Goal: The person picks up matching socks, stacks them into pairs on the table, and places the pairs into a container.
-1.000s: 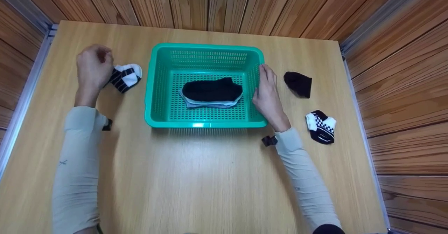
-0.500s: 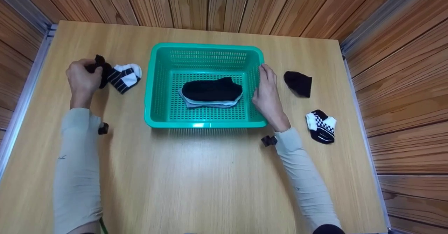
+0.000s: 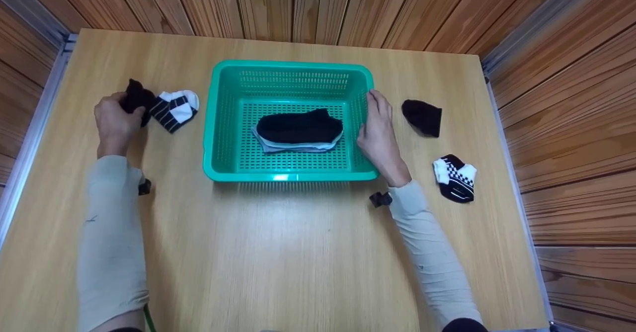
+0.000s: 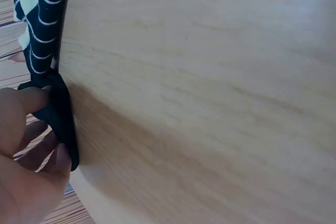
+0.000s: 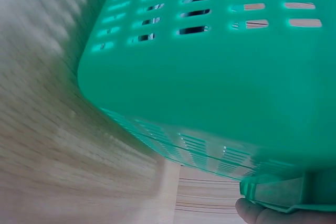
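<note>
At the left of the table, my left hand holds a bunched black sock between thumb and fingers. In the left wrist view the thumb presses one part of the black sock and fingertips lie at its lower end, right at the tabletop. A folded black-and-white striped sock lies against it on the right. My right hand grips the right rim of a green plastic basket. Inside the basket, a black sock tops a light blue-grey one.
Right of the basket lie a folded dark sock and a black-and-white checkered sock. The wooden table is bounded by plank walls at the back and sides.
My left hand has moved slightly left and toward me, and the black sock it was covering now shows between thumb and fingers. The right hand and the basket have stayed put.
</note>
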A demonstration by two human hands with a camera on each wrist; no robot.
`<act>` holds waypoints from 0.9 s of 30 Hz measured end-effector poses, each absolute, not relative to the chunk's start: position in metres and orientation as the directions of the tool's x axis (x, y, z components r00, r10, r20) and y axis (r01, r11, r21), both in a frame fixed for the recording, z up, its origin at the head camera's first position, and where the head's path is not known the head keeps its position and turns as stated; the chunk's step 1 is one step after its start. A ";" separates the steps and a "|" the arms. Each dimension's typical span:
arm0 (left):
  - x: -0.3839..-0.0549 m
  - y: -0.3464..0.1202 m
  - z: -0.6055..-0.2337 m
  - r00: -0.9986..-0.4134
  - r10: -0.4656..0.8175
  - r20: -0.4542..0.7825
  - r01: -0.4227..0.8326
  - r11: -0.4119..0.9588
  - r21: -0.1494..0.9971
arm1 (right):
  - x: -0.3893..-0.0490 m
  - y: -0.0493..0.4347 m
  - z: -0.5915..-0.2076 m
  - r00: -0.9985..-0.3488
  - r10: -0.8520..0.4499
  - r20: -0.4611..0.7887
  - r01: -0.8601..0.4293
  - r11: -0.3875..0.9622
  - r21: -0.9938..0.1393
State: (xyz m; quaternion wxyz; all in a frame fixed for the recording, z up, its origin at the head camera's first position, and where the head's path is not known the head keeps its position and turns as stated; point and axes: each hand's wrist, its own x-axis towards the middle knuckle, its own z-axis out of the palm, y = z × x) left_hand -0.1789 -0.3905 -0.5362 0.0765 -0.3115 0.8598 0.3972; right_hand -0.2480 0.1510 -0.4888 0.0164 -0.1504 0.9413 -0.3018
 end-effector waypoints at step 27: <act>-0.169 -0.396 -0.525 -0.788 -0.515 -0.336 -0.585 0.460 0.668 | -0.248 0.150 -0.490 -0.951 -0.298 0.078 -0.289 0.774 -0.564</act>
